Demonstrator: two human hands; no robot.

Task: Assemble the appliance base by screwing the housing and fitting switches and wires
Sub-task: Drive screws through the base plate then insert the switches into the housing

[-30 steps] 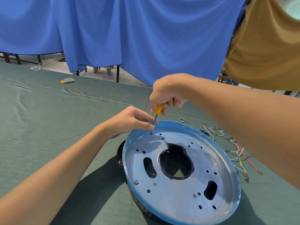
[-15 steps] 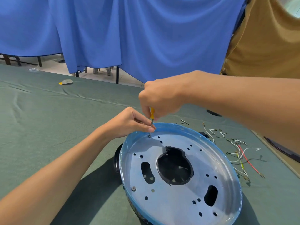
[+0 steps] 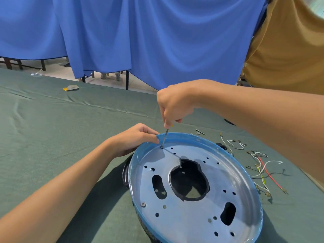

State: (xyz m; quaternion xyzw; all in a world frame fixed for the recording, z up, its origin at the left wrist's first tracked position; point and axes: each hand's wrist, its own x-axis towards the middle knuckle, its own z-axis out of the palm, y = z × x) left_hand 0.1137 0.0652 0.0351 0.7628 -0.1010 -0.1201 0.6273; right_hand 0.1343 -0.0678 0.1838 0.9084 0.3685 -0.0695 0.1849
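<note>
A round appliance base [image 3: 196, 216] with a blue rim and a shiny metal floor full of holes lies on the green cloth. My right hand [image 3: 175, 104] grips a yellow-handled screwdriver [image 3: 164, 137] almost upright, its tip on a screw [image 3: 161, 147] at the far left of the floor. My left hand [image 3: 133, 139] holds the rim beside that screw, thumb on the edge. Another screw [image 3: 143, 204] sits in the floor at the near left. Loose wires [image 3: 259, 167] with terminals, white, red and yellow-green, lie to the right of the base.
A green cloth covers the table [image 3: 52, 137]. Small metal parts [image 3: 199, 132] lie just behind the base. A grey and yellow object [image 3: 71, 88] rests near the far edge. Blue curtains [image 3: 149, 41] hang behind; a person in a mustard shirt [image 3: 287, 46] stands at right.
My right hand has slid down the screwdriver so the yellow handle is nearly hidden. My left thumb stays on the rim. The base has not moved.
</note>
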